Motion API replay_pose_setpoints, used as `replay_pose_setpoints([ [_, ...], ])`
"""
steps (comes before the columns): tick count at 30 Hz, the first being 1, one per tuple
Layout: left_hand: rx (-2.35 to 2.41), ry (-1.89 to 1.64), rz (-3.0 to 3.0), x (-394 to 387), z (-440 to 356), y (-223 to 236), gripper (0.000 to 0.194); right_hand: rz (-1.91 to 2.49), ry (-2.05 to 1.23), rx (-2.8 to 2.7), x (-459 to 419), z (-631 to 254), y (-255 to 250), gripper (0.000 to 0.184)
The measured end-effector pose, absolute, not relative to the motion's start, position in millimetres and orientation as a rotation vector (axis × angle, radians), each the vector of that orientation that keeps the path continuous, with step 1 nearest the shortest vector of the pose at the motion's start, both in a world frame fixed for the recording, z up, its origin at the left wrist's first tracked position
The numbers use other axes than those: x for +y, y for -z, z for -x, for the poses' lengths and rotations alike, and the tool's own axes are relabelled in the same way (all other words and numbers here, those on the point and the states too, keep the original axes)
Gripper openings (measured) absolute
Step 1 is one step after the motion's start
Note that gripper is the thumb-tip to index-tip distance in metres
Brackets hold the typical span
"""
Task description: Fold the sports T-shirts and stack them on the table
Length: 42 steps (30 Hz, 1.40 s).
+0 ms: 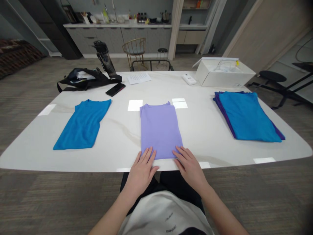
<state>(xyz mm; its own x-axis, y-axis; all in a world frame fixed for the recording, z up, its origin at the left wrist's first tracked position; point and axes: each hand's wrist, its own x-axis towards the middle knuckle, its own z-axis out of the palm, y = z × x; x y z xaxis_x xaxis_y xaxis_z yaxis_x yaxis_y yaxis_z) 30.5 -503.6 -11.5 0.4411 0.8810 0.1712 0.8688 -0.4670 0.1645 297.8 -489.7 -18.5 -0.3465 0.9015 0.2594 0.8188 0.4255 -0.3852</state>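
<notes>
A lavender shirt (pixel 160 129), folded into a rectangle, lies flat on the white table in front of me with its neckline away from me. My left hand (pixel 141 169) rests on its near left corner, fingers stretched out. On the near right corner lies my right hand (pixel 189 164), its fingers also spread and flat. To the left is a blue shirt (pixel 83 125), folded narrow with some wrinkles. A stack on the right has a blue folded garment (pixel 248 116) on top and a dark purple one (pixel 226 119) showing beneath it.
Along the far edge of the white table (pixel 117 133) are a black bag (pixel 85 78), a dark bottle (pixel 105 58), a phone (pixel 115 89), a sheet of paper (pixel 139 78), a small white device (pixel 189 79) and an open white box (pixel 223 73). A chair (pixel 151 62) stands behind.
</notes>
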Motion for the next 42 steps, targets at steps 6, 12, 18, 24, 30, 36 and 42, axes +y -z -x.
replay_pose_setpoints([
  [6, 1.442, -0.46, -2.585, -512.9, -7.8, 1.7, 0.041, 1.447, -0.301, -2.249, -505.9, -314.9, 8.5, 0.025],
  [12, 1.427, -0.566, -2.519, -453.4, 1.7, -18.1, 0.034, 1.446, -0.371, -2.21, -449.8, -306.6, -10.3, 0.023],
  [18, 1.447, -0.597, -2.56, -391.8, -26.6, -14.2, 0.046, 1.456, -0.264, -2.209, -391.0, -276.9, -11.2, 0.025],
  [24, 1.553, -0.42, -2.578, -400.0, -47.2, 12.6, 0.052, 1.499, -0.176, -2.321, -410.0, -259.1, 4.4, 0.029],
  [30, 1.625, -0.388, -2.566, -419.6, -43.5, 16.7, 0.058, 1.522, -0.081, -2.382, -427.2, -259.9, 6.5, 0.033],
  [36, 1.636, -0.384, -2.555, -418.5, -43.5, 17.1, 0.058, 1.495, -0.089, -2.456, -417.0, -261.3, -0.7, 0.034],
  [42, 1.638, -0.415, -2.53, -420.9, -43.3, 20.2, 0.057, 1.512, -0.129, -2.42, -421.7, -262.0, 1.2, 0.034],
])
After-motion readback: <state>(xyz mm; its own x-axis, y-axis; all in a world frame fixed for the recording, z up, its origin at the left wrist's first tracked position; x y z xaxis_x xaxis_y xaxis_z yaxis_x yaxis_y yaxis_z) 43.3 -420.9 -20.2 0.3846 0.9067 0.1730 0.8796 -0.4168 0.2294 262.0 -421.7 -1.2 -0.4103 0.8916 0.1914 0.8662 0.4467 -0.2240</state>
